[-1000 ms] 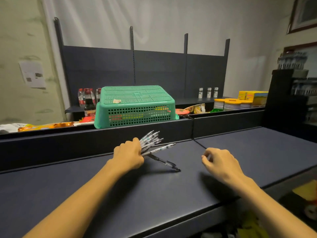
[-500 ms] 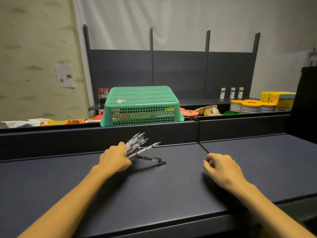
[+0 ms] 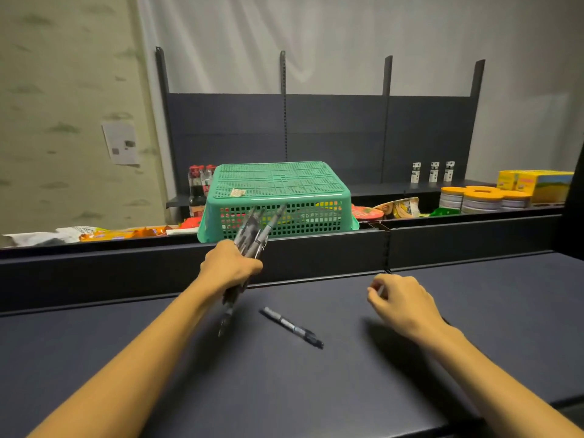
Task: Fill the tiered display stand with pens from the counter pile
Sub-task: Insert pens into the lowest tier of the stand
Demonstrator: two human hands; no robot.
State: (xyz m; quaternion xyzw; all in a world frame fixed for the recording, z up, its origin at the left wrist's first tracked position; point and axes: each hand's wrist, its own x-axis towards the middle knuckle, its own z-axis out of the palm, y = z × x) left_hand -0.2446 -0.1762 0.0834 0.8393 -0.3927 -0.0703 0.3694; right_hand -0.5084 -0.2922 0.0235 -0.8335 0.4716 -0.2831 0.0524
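Your left hand [image 3: 232,267] is closed around a bundle of pens [image 3: 252,230] and holds it lifted above the dark surface [image 3: 316,390]. The upper ends of the pens fan out in front of the green basket [image 3: 278,188], and the lower ends stick out below your fist, blurred by motion. I cannot count them, but there are several.

One single pen [image 3: 292,327] lies flat on the surface, between your two hands and apart from both. It is the only pen on the surface that I can see, so the pile looks almost fully gathered.

Your right hand [image 3: 401,303] hovers low over the surface with the fingers curled in. A thin pale thing shows at the fingertips, maybe a pen end, but it is too small to tell, so I cannot say if this hand grips something or is only loosely closed.

The tiered display stand does not appear in this view. For this reason I cannot tell how many pens already stand in it.

By my judgement you are in the collecting part of the task. What is left: pick up the loose pen, carry the bundle to the stand, and put the pens in its tiers.
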